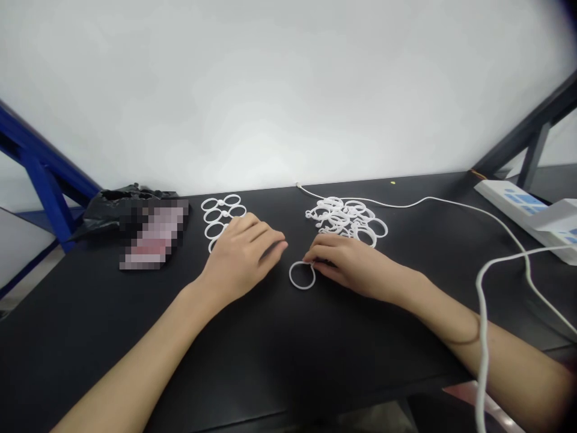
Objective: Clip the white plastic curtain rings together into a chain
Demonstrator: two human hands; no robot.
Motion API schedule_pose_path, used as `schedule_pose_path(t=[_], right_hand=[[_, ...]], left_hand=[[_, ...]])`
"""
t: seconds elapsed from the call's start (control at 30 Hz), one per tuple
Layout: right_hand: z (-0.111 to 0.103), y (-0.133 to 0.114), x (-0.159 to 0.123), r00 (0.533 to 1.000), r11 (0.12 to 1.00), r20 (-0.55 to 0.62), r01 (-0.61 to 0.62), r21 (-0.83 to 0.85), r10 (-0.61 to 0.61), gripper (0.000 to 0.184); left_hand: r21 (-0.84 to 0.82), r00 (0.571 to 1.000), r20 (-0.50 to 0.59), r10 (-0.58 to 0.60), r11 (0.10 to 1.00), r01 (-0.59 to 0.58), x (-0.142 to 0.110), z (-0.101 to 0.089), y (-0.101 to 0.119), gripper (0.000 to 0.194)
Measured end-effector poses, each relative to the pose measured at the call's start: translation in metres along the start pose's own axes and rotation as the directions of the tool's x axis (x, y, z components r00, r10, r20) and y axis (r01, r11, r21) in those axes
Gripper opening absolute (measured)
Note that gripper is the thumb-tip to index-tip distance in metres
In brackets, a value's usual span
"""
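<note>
On the black table (279,337), my right hand (356,264) pinches the edge of a single white plastic ring (302,275) that lies flat in front of it. Just behind that hand sits a loose heap of white rings (345,218). My left hand (246,252) rests palm down with its fingers stretched out toward the single ring, holding nothing. It partly covers a flat set of joined white rings (220,211) laid out at the back left.
A black plastic bag (121,204) with a blurred pink item (153,237) lies at the left. A white cable (451,207) runs across the back and down the right side. White boxes (532,213) stand at the far right. A white wall lies behind.
</note>
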State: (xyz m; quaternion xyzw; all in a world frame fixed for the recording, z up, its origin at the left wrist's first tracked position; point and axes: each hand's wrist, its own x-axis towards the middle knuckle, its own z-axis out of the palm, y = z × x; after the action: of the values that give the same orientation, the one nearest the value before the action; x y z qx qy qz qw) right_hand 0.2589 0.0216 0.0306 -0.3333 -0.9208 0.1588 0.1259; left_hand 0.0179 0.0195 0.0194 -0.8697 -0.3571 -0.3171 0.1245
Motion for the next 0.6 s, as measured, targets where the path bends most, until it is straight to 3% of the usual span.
schedule_pose_path(t=[0.13, 0.2, 0.33, 0.47, 0.53, 0.6], right_hand=[[0.005, -0.002, 0.003, 0.966, 0.989, -0.218, -0.125, 0.081, 0.139, 0.01], [0.005, -0.003, 0.004, 0.937, 0.964, -0.262, -0.182, 0.196, 0.23, 0.007], [0.005, -0.006, 0.005, 0.902, 0.864, -0.217, -0.253, 0.434, 0.373, 0.007], [0.004, -0.009, 0.007, 0.884, 0.703, -0.093, -0.297, 0.647, 0.459, 0.019], [0.003, -0.009, 0.008, 0.878, 0.622, -0.043, -0.302, 0.723, 0.477, 0.024], [0.002, -0.008, 0.009, 0.873, 0.565, -0.02, -0.298, 0.77, 0.488, 0.027]], left_hand=[[-0.022, 0.999, 0.027, 0.046, 0.999, -0.046, 0.001, -0.001, 0.013, 0.023], [-0.01, 0.999, 0.03, 0.038, 0.999, -0.038, 0.002, -0.002, 0.017, 0.027], [-0.11, 0.99, 0.081, -0.114, 0.986, 0.123, -0.001, -0.002, 0.019, 0.026], [-0.297, 0.919, 0.186, -0.349, 0.871, 0.391, -0.003, -0.003, 0.016, 0.031], [-0.333, 0.921, 0.162, -0.355, 0.859, 0.389, -0.003, -0.002, 0.013, 0.029], [-0.319, 0.96, 0.086, -0.266, 0.906, 0.279, -0.003, -0.001, 0.012, 0.024]])
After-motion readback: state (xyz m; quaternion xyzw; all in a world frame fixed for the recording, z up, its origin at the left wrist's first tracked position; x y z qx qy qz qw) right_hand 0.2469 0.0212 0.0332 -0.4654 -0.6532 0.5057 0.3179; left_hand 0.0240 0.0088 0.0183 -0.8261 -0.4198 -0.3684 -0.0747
